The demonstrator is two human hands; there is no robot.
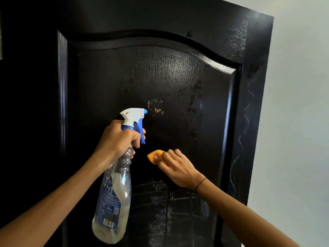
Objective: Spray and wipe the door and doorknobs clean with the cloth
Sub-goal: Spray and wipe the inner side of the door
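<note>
No words, brands or numbers can be read. The only printed matter is on the bottle (114, 198), near the left: a blue label (109, 205) with small white lines of print too blurred to make out, a small round emblem near its top that cannot be identified, and a barcode (108, 224) on a white patch at its lower end, whose digits are illegible. The door (178, 82) bears only a pale wavy scribble (246, 122) down its right stile, forming no letters.
</note>
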